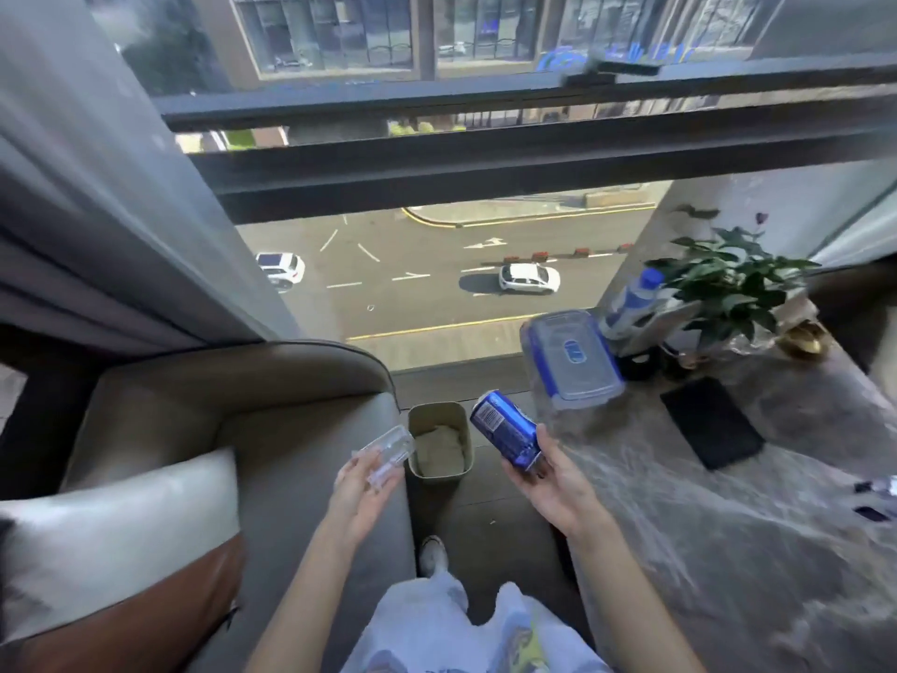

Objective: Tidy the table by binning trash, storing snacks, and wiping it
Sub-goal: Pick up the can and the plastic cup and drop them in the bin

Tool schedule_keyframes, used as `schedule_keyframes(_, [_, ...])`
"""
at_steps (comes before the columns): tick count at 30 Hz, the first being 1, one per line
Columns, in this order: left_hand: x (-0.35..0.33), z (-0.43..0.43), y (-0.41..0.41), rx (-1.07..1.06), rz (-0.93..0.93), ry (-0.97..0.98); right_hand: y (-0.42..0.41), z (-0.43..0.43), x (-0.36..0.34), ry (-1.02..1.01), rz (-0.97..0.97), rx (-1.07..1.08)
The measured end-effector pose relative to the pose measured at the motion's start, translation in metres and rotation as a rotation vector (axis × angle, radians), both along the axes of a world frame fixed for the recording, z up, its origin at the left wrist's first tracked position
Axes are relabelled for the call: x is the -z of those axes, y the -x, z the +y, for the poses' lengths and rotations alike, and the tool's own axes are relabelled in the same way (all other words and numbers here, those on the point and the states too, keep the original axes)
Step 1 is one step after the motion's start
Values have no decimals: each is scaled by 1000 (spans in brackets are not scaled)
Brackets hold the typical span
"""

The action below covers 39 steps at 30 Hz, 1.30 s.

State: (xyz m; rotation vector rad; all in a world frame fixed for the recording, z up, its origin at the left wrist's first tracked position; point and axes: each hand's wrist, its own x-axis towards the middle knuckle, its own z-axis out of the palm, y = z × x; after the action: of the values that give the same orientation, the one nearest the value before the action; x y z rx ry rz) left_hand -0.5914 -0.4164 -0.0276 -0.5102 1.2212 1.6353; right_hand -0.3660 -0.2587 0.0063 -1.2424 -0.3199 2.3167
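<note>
Fingers of the left hand [359,493] pinch a small clear plastic shell [386,454], held just left of the rim of the beige rectangular plastic bin [467,444] on the floor. The right hand [553,483] wraps round a blue metal drinks can [505,434], tilted with its barcode upward, just right of the bin. Inside the bin lies a crumpled pale lump [439,449]. Further right of the bin, a clear lidded plastic box with blue clips [573,357] stands on the grey marbled surface [704,527]; its contents are unclear.
</note>
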Motion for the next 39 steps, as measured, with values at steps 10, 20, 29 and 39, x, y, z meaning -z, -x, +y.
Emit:
schedule_keyframes(10, [127, 75, 68, 20, -45, 133, 119, 66, 142, 140, -207, -76])
schedule_keyframes(20, [450, 154, 52, -35, -138, 280, 166, 105, 476, 315, -372, -54])
schedule_keyframes(29, [633, 208, 40, 86, -226, 385, 193, 120, 661, 183, -473, -155])
schedule_keyframes(39, [705, 225, 67, 375, 16, 515, 220, 117, 736, -477, -914, -806])
